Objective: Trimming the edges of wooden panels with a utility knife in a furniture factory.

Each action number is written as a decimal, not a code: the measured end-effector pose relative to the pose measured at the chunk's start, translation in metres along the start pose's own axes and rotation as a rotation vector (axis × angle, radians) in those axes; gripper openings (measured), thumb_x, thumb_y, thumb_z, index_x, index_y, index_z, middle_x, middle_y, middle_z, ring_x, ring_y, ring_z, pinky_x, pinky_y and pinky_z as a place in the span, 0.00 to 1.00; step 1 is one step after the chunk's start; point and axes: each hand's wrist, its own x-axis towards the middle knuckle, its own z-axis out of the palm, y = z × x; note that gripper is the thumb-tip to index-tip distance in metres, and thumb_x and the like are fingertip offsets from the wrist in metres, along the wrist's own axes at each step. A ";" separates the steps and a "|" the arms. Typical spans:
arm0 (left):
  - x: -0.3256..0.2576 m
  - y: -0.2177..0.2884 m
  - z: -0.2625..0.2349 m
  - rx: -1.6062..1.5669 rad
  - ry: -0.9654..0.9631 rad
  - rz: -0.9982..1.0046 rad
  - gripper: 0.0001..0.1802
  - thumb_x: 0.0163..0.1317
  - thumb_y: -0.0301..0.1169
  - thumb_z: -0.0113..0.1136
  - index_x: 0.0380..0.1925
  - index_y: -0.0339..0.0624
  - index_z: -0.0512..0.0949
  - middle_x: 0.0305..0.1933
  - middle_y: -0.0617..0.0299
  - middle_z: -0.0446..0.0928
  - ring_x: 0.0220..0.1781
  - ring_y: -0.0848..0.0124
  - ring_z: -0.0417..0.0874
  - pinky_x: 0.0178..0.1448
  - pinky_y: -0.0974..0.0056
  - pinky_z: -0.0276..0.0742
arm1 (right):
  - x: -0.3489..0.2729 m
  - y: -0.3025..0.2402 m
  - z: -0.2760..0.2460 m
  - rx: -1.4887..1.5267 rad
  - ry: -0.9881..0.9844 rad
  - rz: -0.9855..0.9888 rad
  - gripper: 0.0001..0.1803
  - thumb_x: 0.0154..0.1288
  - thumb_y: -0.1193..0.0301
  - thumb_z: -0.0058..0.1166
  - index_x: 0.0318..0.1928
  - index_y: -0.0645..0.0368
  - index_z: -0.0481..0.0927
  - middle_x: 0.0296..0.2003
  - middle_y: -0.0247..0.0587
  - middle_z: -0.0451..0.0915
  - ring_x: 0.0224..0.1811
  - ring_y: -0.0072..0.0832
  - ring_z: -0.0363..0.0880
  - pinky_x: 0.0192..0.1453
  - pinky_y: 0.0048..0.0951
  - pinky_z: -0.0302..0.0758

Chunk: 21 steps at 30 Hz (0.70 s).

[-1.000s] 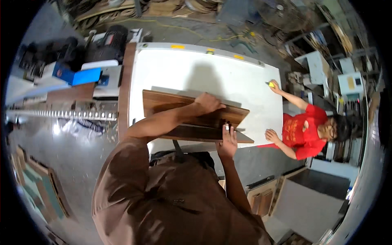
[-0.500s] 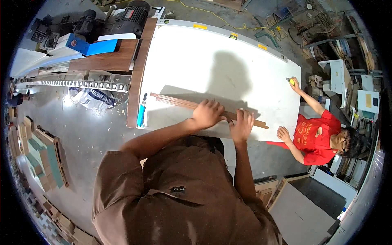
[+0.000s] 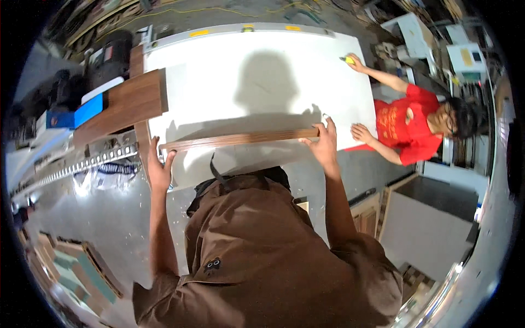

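Observation:
A long brown wooden board point(image 3: 240, 139) is held on edge above the near side of a large white table point(image 3: 257, 71). My left hand point(image 3: 158, 167) grips its left end and my right hand point(image 3: 324, 143) grips its right end. Both arms come up from my brown shirt at the lower edge. The board's wide face is turned away, so only its thin edge shows.
Another brown panel point(image 3: 120, 105) lies over the table's left corner beside a blue object point(image 3: 88, 111) and a dark machine point(image 3: 112, 52). A person in a red shirt point(image 3: 404, 128) leans on the table's right side, holding a yellow item point(image 3: 346, 59). Cabinets point(image 3: 426, 218) stand at lower right.
My hands slid apart from the board's middle to its two ends. The board turned onto its edge and now sits closer to the table's near side.

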 end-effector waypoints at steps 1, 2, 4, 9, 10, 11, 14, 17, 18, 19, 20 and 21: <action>-0.004 0.000 0.007 -0.433 -0.056 -0.195 0.43 0.69 0.35 0.67 0.78 0.37 0.56 0.77 0.40 0.64 0.80 0.51 0.62 0.81 0.50 0.59 | -0.002 0.003 -0.001 0.054 0.047 0.054 0.40 0.50 0.51 0.78 0.58 0.58 0.77 0.65 0.55 0.70 0.75 0.51 0.61 0.79 0.52 0.60; -0.009 0.000 0.015 -0.500 -0.077 -0.233 0.42 0.71 0.29 0.64 0.79 0.35 0.52 0.80 0.40 0.59 0.80 0.55 0.61 0.83 0.53 0.54 | -0.002 0.007 -0.002 0.119 0.116 0.069 0.41 0.47 0.54 0.81 0.59 0.58 0.77 0.64 0.55 0.71 0.73 0.50 0.64 0.77 0.49 0.64; -0.016 0.001 0.032 -0.465 -0.006 -0.129 0.40 0.72 0.26 0.61 0.78 0.36 0.53 0.80 0.42 0.58 0.81 0.55 0.61 0.83 0.53 0.54 | -0.003 0.017 -0.001 0.296 0.055 0.173 0.41 0.47 0.57 0.82 0.60 0.58 0.77 0.63 0.55 0.72 0.70 0.48 0.68 0.73 0.46 0.68; -0.020 0.004 0.052 -0.543 -0.009 -0.115 0.36 0.74 0.24 0.58 0.77 0.35 0.55 0.80 0.42 0.59 0.82 0.55 0.60 0.83 0.53 0.54 | -0.009 0.039 0.014 0.824 0.075 0.317 0.43 0.50 0.76 0.80 0.67 0.64 0.72 0.60 0.47 0.77 0.63 0.32 0.77 0.70 0.34 0.74; -0.020 0.005 0.053 -0.531 0.002 -0.098 0.35 0.74 0.24 0.57 0.77 0.34 0.55 0.80 0.42 0.59 0.82 0.55 0.60 0.83 0.53 0.55 | -0.011 0.042 0.017 0.824 0.101 0.275 0.43 0.50 0.76 0.80 0.67 0.64 0.72 0.60 0.47 0.77 0.63 0.32 0.77 0.70 0.34 0.74; -0.019 0.006 0.053 -0.531 0.003 -0.091 0.34 0.75 0.24 0.56 0.77 0.34 0.56 0.80 0.42 0.59 0.82 0.55 0.60 0.83 0.53 0.55 | -0.012 0.044 0.021 0.917 0.130 0.335 0.45 0.52 0.79 0.78 0.69 0.65 0.69 0.61 0.45 0.77 0.64 0.30 0.76 0.72 0.33 0.72; -0.018 0.008 0.053 -0.479 0.028 -0.033 0.34 0.75 0.23 0.56 0.77 0.33 0.57 0.80 0.43 0.58 0.82 0.55 0.60 0.83 0.54 0.55 | -0.017 0.047 0.028 1.092 0.156 0.371 0.46 0.55 0.82 0.75 0.73 0.66 0.65 0.63 0.42 0.75 0.65 0.28 0.74 0.74 0.31 0.70; -0.018 0.009 0.054 -0.513 0.023 -0.074 0.35 0.74 0.22 0.56 0.77 0.33 0.56 0.81 0.44 0.57 0.82 0.56 0.59 0.83 0.54 0.55 | -0.022 0.049 0.034 1.208 0.175 0.343 0.46 0.57 0.82 0.73 0.75 0.66 0.63 0.65 0.42 0.74 0.66 0.28 0.73 0.74 0.30 0.68; -0.018 0.009 0.054 -0.508 0.018 -0.075 0.35 0.74 0.22 0.56 0.77 0.33 0.56 0.81 0.44 0.57 0.82 0.56 0.59 0.83 0.54 0.55 | -0.024 0.049 0.036 1.248 0.207 0.337 0.46 0.58 0.83 0.72 0.75 0.66 0.63 0.66 0.42 0.73 0.67 0.27 0.73 0.74 0.29 0.68; -0.019 0.008 0.055 -0.533 0.017 -0.069 0.35 0.74 0.22 0.56 0.78 0.33 0.56 0.82 0.44 0.57 0.82 0.56 0.59 0.83 0.55 0.55 | -0.026 0.049 0.036 1.247 0.201 0.345 0.46 0.58 0.83 0.72 0.75 0.66 0.63 0.66 0.42 0.73 0.67 0.27 0.73 0.74 0.29 0.68; -0.019 0.008 0.055 -0.568 0.019 -0.082 0.36 0.73 0.21 0.57 0.78 0.32 0.55 0.82 0.44 0.57 0.82 0.57 0.59 0.83 0.55 0.55 | -0.027 0.050 0.036 1.218 0.182 0.346 0.45 0.59 0.81 0.73 0.75 0.66 0.63 0.68 0.43 0.72 0.68 0.28 0.72 0.74 0.30 0.67; -0.020 0.006 0.055 -0.551 0.014 -0.067 0.36 0.73 0.21 0.57 0.78 0.32 0.55 0.82 0.44 0.57 0.82 0.57 0.59 0.83 0.55 0.55 | -0.027 0.050 0.034 1.188 0.161 0.344 0.45 0.60 0.80 0.73 0.75 0.66 0.63 0.69 0.43 0.71 0.68 0.29 0.71 0.75 0.30 0.67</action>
